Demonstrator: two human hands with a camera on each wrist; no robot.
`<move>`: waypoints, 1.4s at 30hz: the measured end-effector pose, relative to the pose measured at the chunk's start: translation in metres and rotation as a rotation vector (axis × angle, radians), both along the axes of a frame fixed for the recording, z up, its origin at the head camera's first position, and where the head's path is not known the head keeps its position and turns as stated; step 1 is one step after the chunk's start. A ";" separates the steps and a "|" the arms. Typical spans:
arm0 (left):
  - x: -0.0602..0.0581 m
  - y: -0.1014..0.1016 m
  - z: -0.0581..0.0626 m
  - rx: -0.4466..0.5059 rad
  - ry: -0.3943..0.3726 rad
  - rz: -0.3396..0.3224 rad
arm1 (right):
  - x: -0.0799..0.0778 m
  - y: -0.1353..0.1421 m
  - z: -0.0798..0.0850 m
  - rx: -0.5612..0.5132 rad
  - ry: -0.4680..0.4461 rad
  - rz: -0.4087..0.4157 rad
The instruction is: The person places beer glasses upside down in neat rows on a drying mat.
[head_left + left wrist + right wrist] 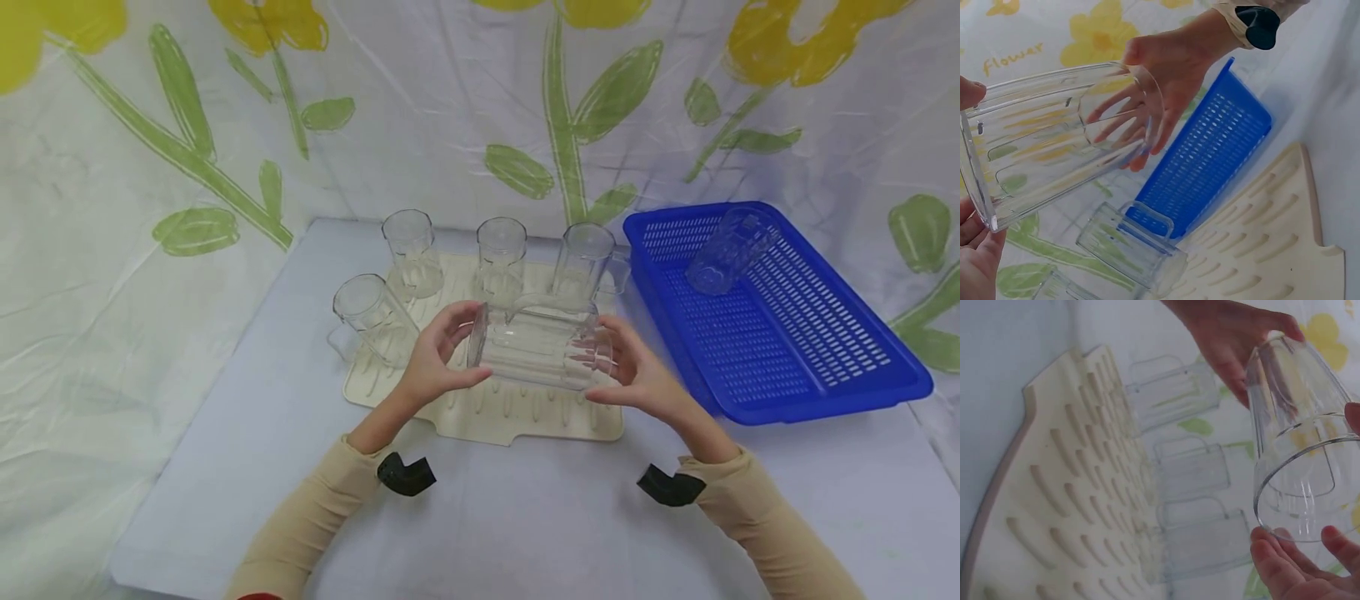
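A clear glass mug (536,346) lies sideways in the air between both hands, over a cream ridged drainer mat (480,425). My left hand (442,354) grips its left end, thumb on the near side and fingers behind. The right hand (633,371) holds the other end, its fingers showing through the glass. In the right wrist view, the round rim faces the right hand's fingertips (1263,550). The mug's handle is on the side away from me in the head view. Several more glass mugs stand on the mat, among them one at the left (375,321) and one at the back (501,258).
To the right, a blue slotted basket (780,333) has another glass mug (731,250) leaning inside it. The white table (525,517) reaches toward me in front of the mat. A flower-printed sheet (420,108) hangs behind everything.
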State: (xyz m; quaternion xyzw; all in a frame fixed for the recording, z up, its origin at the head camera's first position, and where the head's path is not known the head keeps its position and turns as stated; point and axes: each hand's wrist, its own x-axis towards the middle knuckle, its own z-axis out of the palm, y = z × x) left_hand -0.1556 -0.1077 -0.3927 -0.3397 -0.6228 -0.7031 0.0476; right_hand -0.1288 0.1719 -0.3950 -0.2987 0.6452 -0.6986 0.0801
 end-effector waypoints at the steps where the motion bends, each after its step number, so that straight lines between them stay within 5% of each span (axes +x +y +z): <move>1: 0.000 0.001 0.002 0.004 0.002 0.005 | 0.000 -0.001 -0.001 0.011 0.001 -0.009; 15: -0.005 0.014 0.026 0.024 0.043 0.017 | 0.002 -0.026 -0.015 0.248 -0.059 -0.140; 24: -0.006 0.021 0.040 -0.003 0.057 -0.078 | 0.002 -0.037 -0.022 0.135 -0.032 -0.098; 29: -0.006 0.024 0.041 -0.031 0.074 -0.093 | 0.003 -0.045 -0.026 0.122 -0.055 -0.088; 42: -0.005 0.030 0.042 -0.097 0.118 -0.112 | 0.005 -0.054 -0.037 0.296 -0.052 -0.160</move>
